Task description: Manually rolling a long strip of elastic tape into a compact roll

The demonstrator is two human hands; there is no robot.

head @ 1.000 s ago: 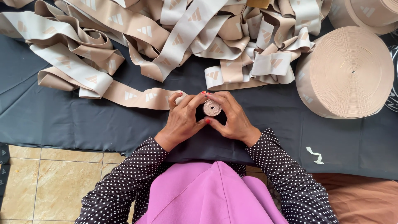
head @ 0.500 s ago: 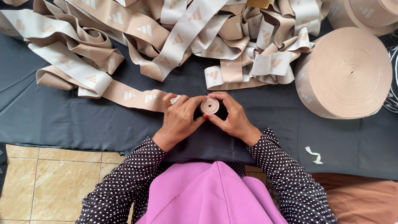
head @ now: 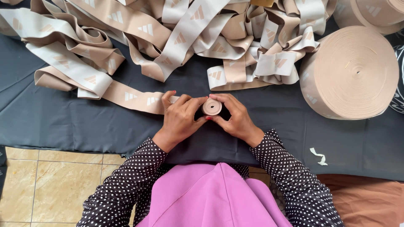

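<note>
Both hands meet at the middle of the dark grey cloth-covered table (head: 63, 126), pinching a small, tightly wound roll of beige elastic band (head: 211, 106) between them. The left hand (head: 182, 118) curls around the roll's left side, thumb and fingers closed against it; the right hand (head: 236, 117) cups the right side the same way, fingertips pressed to its rim. The roll's flat spiral face looks up toward the camera, so its winding axis runs roughly vertical, up off the table.

From the roll's left side, under the left hand, the loose tail of the beige band with pale printed marks (head: 130, 96) runs away flat over the table, its long axis lying leftward and slightly away from the person, into a big tangled heap of the same band (head: 189, 33) along the far edge. A large, thick wound roll of beige band (head: 351, 71) lies well to the right, spiral face up. A small white scrap (head: 319, 156) sits on the cloth near the right sleeve.
</note>
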